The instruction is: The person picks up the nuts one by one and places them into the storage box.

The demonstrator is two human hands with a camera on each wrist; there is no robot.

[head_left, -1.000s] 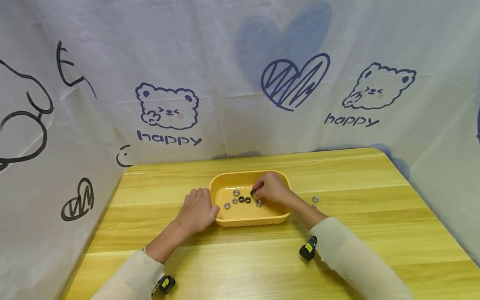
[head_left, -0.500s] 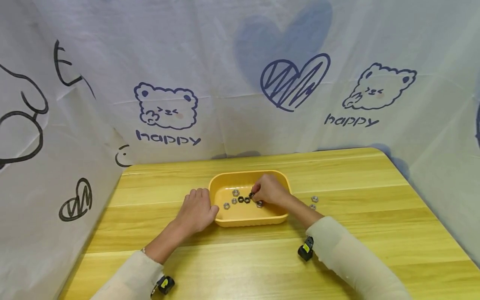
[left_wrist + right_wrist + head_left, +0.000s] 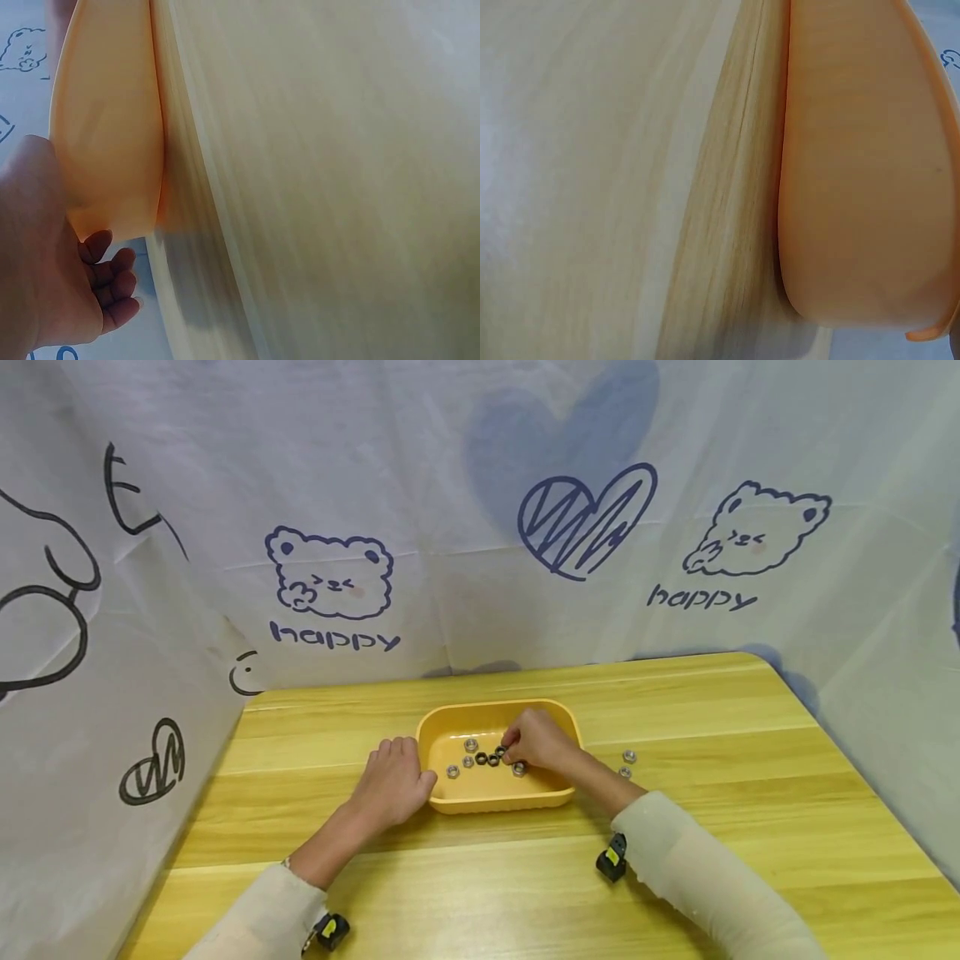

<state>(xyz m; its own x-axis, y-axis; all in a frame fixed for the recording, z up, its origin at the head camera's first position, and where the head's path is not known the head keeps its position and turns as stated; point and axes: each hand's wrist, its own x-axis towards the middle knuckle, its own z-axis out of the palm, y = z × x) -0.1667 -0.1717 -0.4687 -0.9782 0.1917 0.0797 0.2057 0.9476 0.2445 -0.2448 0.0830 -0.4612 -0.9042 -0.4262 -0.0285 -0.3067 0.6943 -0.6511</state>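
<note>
A yellow oval tray [image 3: 495, 802] sits mid-table and holds several small nuts. My right hand [image 3: 510, 748] reaches into it and pinches a black nut [image 3: 501, 750] low over the tray floor, right beside two more black nuts [image 3: 487, 759]. Silver nuts [image 3: 471, 744] lie around them. My left hand [image 3: 408, 762] rests on the table against the tray's left end, thumb touching its wall, fingers loosely curled and holding nothing. The left wrist view shows that hand [image 3: 105, 277] beside the tray wall [image 3: 105, 135]. The right wrist view shows only the tray's outer wall [image 3: 855, 165].
Two silver nuts [image 3: 627, 763] lie on the wooden table [image 3: 712, 760] to the right of the tray. Printed white cloth [image 3: 480, 527] hangs close behind and along both sides of the table. Bare wood lies in front of the tray.
My right hand has brought the black nut slightly down and left, up to the two black nuts in the tray. The left hand has stayed put.
</note>
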